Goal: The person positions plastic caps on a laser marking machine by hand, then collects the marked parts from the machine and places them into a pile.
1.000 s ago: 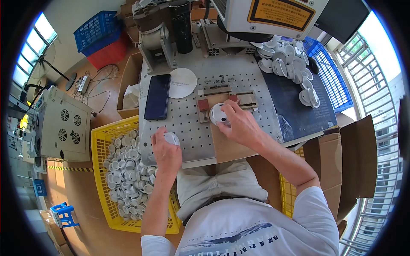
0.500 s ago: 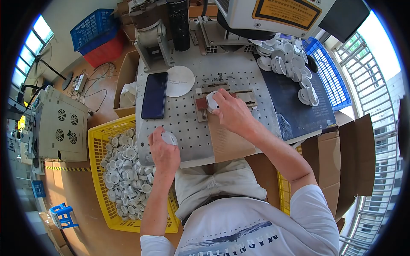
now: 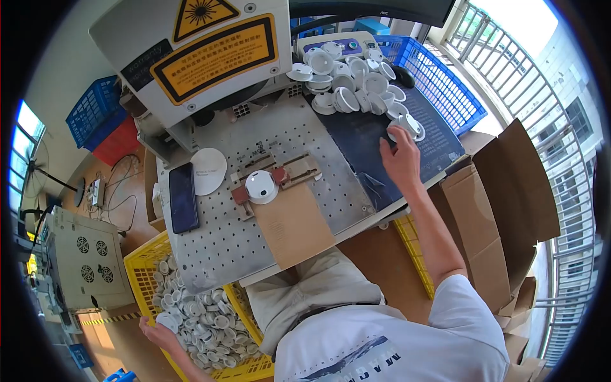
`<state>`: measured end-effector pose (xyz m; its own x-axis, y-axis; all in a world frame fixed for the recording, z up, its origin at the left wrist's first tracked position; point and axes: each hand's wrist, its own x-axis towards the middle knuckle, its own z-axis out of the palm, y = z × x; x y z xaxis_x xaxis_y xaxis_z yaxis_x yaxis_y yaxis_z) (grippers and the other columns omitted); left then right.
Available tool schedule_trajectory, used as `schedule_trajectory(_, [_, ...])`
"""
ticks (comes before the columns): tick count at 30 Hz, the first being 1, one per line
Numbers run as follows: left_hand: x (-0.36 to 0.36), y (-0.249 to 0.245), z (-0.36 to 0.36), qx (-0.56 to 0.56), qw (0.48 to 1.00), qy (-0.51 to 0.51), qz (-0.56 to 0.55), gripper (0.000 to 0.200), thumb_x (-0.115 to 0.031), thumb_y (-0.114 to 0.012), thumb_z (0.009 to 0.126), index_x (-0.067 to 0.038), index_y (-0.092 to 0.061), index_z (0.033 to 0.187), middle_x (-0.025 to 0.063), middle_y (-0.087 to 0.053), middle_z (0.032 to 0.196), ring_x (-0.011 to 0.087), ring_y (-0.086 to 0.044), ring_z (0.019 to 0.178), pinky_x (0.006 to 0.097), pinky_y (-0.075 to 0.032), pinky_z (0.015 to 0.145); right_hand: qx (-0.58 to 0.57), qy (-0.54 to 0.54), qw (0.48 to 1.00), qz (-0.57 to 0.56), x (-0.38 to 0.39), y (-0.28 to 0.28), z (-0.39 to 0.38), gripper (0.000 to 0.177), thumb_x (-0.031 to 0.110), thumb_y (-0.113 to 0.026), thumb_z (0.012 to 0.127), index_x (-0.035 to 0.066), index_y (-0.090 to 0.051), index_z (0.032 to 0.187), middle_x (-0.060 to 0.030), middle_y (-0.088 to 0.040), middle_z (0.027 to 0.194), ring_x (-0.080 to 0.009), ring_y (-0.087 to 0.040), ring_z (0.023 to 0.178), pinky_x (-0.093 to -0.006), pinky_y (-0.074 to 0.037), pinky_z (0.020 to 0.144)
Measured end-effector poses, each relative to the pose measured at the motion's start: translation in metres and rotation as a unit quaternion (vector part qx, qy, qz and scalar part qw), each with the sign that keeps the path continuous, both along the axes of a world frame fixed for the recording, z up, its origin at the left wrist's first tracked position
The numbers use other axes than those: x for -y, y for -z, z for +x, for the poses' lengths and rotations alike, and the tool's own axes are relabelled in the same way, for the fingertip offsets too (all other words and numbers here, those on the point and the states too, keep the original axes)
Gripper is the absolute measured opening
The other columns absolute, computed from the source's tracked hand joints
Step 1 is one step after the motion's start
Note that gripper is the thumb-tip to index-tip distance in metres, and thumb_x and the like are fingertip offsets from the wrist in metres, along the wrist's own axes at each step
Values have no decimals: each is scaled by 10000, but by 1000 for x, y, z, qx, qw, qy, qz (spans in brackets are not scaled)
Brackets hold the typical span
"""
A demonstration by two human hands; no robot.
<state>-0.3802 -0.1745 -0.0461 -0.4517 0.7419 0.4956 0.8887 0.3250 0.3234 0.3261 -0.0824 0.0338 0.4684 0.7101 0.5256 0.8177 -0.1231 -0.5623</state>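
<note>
My left hand (image 3: 159, 335) is at the left, over the edge of a yellow basket (image 3: 141, 261), its fingers closed on a white plastic cup lid (image 3: 168, 322). The basket is heaped with similar white lids (image 3: 210, 318). My right hand (image 3: 402, 159) reaches to the near end of a pile of white lids (image 3: 361, 83) on a dark board (image 3: 359, 149). Its thumb and fingers are apart, with the fingertips right at a lid (image 3: 417, 129). One lid (image 3: 261, 187) with a small hole sits between the reddish-brown jaws of a fixture (image 3: 296, 172) on the perforated metal plate.
A machine head with a yellow warning label (image 3: 216, 54) overhangs the plate. A phone (image 3: 183, 197) and a white disc (image 3: 209, 170) lie left of the fixture, with brown cardboard (image 3: 294, 226) in front. A blue basket (image 3: 439, 86) and cardboard box (image 3: 477, 223) stand right.
My right hand has left the lid in the fixture and moved right to the pile. My left hand has carried its lid from the plate's edge down over the yellow basket. The view has turned right.
</note>
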Motion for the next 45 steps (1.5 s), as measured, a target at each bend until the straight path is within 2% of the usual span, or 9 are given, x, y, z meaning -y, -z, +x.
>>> schedule_trajectory(2, [10,-3,-27,26,1000,9,-13,317,91,-452,759,86,-550,1060,224,-585,1039,403,-574,1005,442,-431,928,105,108,987,-51,-1,-3,47,536,358,-709,839,32,-580,1244,-201,-606,1258,-411,-637,1071,-451,-514,906])
schedule_trajectory(5, [-31,-43,42,183,982,40,13,383,153,-437,698,86,-527,1064,201,-570,1034,398,-570,1045,419,-432,955,94,132,983,-91,-15,1,90,636,446,-717,819,31,-568,1278,-229,-617,1245,-411,-634,1084,-457,-498,927])
schedule_trajectory(9, [-92,-62,146,103,971,214,-8,432,134,-468,663,93,-535,1088,206,-545,1183,376,-499,1188,426,-342,1078,13,105,981,-161,-23,-1,109,681,489,-715,805,19,-575,1277,-253,-652,1175,-411,-638,1082,-463,-487,937])
schedule_trajectory(14, [-154,-78,302,-15,890,456,-15,91,38,-606,668,116,-632,630,260,-494,1274,412,-478,1146,441,-400,998,19,102,985,-135,-12,-22,83,644,444,-726,807,14,-585,1265,-238,-674,1130,-403,-652,1064,-456,-500,899])
schedule_trajectory(20, [-177,-52,413,-165,826,519,-147,136,-50,-610,720,44,-705,692,227,-608,1074,364,-467,1123,452,-408,955,-119,-225,950,-179,25,-48,-40,644,252,-818,754,26,-553,1295,-187,-646,1185,-292,-649,826,-339,-525,764])
schedule_trajectory(22, [-159,-63,409,-210,803,523,-193,169,-108,-607,741,9,-719,693,222,-633,962,353,-450,1117,459,-409,931,-99,-308,925,-199,31,-44,-69,667,237,-815,758,33,-523,1321,-178,-622,1234,-325,-660,876,-377,-533,778])
schedule_trajectory(28, [-86,-26,322,-95,830,545,-77,73,-3,-647,641,37,-675,696,218,-535,1182,374,-485,1091,469,-412,946,27,-448,877,-169,19,-17,-123,548,193,-762,796,39,-538,1272,-164,-548,1298,-394,-646,958,-448,-536,816])
schedule_trajectory(34, [-90,-29,207,-30,946,319,-50,78,64,-644,609,68,-636,686,186,-516,1187,397,-498,1060,457,-422,942,7,-475,854,-212,0,-17,-159,478,185,-737,814,37,-549,1227,-162,-529,1282,-382,-657,926,-451,-535,809])
schedule_trajectory(45, [-89,-26,200,-35,952,303,-39,90,42,-693,602,73,-670,683,181,-538,1210,386,-508,1098,446,-430,941,140,-409,865,-254,-20,-34,-197,548,330,-737,810,27,-541,1222,-183,-529,1275,-394,-663,866,-468,-543,759])
